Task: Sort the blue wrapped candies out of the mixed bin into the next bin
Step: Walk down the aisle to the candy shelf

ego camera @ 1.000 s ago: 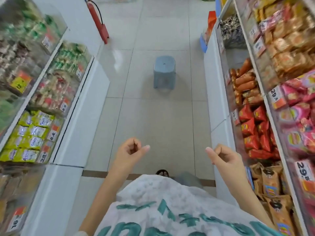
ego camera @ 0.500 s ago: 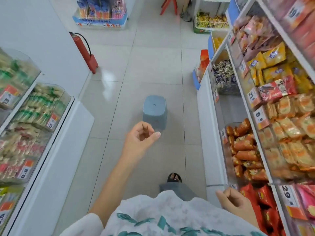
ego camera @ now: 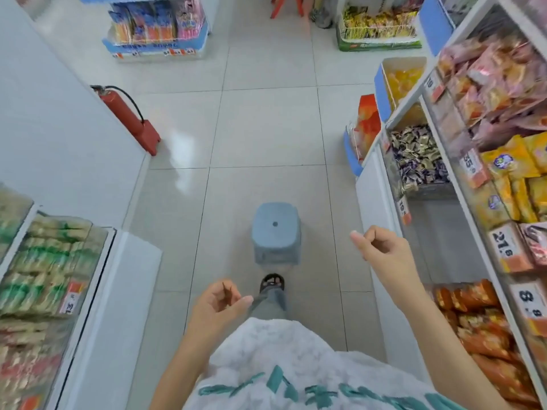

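Hands first: our left hand [ego camera: 217, 301] and right hand [ego camera: 381, 247] hang loosely curled, holding nothing. At twelve o'clock we see a blue stool [ego camera: 276, 233] on the floor. At two o'clock the mixed bin [ego camera: 396, 179] of blue and gold wrapped candies [ego camera: 417, 156] shows a tag reading "19".
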Motion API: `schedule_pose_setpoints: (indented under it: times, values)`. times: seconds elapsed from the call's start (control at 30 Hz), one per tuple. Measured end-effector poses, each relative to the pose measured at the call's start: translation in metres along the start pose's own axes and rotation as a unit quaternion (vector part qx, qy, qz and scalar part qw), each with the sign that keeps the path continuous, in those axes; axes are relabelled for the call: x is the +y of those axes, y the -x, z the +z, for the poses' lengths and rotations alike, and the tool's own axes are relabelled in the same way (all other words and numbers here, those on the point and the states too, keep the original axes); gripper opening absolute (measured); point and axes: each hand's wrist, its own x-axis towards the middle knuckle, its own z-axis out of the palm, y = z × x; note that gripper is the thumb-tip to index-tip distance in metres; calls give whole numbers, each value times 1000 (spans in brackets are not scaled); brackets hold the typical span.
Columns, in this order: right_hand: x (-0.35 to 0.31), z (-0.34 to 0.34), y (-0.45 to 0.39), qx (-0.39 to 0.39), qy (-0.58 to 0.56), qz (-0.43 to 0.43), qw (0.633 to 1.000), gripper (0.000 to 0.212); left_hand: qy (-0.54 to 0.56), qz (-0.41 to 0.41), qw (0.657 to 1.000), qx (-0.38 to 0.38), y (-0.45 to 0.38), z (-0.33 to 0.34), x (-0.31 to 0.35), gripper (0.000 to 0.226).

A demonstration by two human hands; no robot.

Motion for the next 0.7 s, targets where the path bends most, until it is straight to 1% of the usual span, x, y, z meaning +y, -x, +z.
schedule_pose_setpoints:
  times: [0.17,0.33,0.43,0.5,0.6,0.7]
  values:
    - [-10,28,-63,72,-40,51,995,44,-69,17,995,-71,-105,-7,66,24]
    - [-14,38,-106,136,-84,92,983,45,-132,43,979,-148,-197,18,124,22]
    - [-11,28,-130,176,-98,105,974,44,-148,54,969,-192,-241,53,153,19]
    - [-6,16,-149,205,-102,107,967,39,-151,65,961,-222,-266,86,170,22]
    - [2,-11,-181,245,-131,108,955,24,-151,85,949,-263,-300,144,188,29]
    - [18,-41,-208,281,-155,116,940,8,-174,97,934,-297,-329,206,197,25]
